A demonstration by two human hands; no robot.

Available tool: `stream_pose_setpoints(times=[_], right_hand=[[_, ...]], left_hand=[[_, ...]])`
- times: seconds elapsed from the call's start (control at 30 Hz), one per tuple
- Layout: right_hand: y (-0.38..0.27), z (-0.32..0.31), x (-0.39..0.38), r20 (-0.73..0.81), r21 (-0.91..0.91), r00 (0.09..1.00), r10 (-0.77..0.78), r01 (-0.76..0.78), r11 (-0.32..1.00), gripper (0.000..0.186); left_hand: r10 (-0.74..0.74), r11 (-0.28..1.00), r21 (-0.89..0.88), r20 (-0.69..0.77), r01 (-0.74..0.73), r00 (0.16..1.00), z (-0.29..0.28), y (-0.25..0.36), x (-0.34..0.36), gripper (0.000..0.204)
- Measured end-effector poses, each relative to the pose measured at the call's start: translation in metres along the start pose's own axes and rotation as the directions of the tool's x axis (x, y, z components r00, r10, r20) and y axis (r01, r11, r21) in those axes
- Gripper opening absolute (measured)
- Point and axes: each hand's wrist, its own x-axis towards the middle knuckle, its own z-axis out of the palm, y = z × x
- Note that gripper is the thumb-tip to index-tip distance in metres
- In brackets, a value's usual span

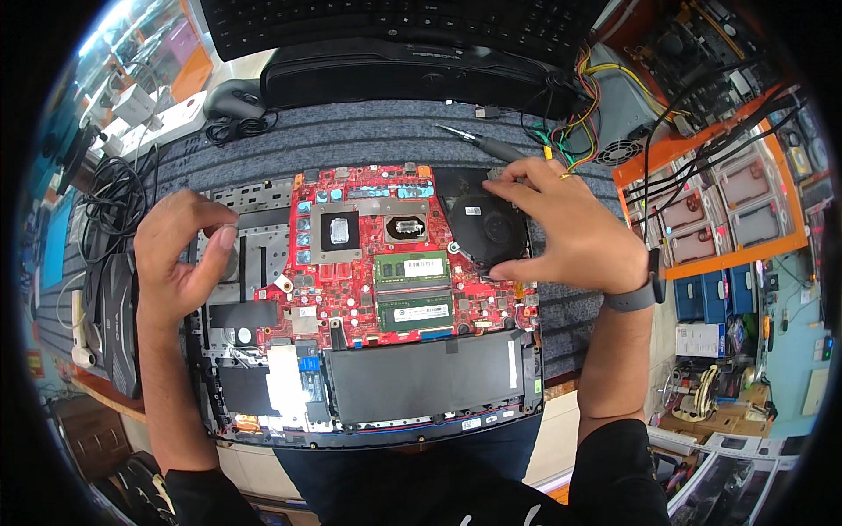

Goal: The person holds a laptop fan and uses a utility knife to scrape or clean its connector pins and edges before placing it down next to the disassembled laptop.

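Observation:
An opened laptop (430, 377) lies in front of me, with a red motherboard (351, 298) and a black battery (421, 377) showing. My right hand (574, 228) spans a round black cooling fan (487, 230) at the board's right side, fingers on its far edge and thumb on its near edge. My left hand (189, 254) hovers at the laptop's left side with curved fingers, thumb and forefinger slightly apart and nothing visible between them. Two green memory modules (412, 266) sit mid-board. Greyish paste covers the two bare chips (339, 230) above them.
A precision screwdriver (482, 142) lies beyond the fan on the grey ribbed mat (351, 131). A black keyboard (395, 22) stands at the back, with a mouse (235, 101) to its left. Coloured cables and a power supply (614, 105) are at right, beside an orange-framed drawer unit (719, 206).

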Motion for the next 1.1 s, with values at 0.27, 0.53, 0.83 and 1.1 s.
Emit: stream_pose_setpoints(times=[0.27,0.53,0.83,1.1], right_hand=[[0.013,-0.002,0.0,0.043,0.067,0.999,-0.03,0.027,0.997,0.079],[0.007,0.011,0.012,-0.119,0.049,0.989,-0.085,0.092,0.995,0.062],[-0.011,0.013,0.015,-0.107,-0.106,0.994,-0.022,0.01,0.994,0.062],[-0.025,0.016,0.018,-0.128,-0.115,0.988,0.088,-0.103,0.988,0.058]], left_hand=[[-0.015,1.0,-0.008,0.012,0.015,1.0,0.002,-0.001,-0.001,0.009],[-0.006,1.0,-0.001,0.021,0.006,1.0,0.002,-0.002,-0.001,0.01],[0.002,1.0,-0.006,0.018,-0.002,1.0,0.003,-0.002,-0.001,0.01],[0.0,1.0,-0.006,0.019,0.0,1.0,0.004,-0.002,-0.002,0.012]])
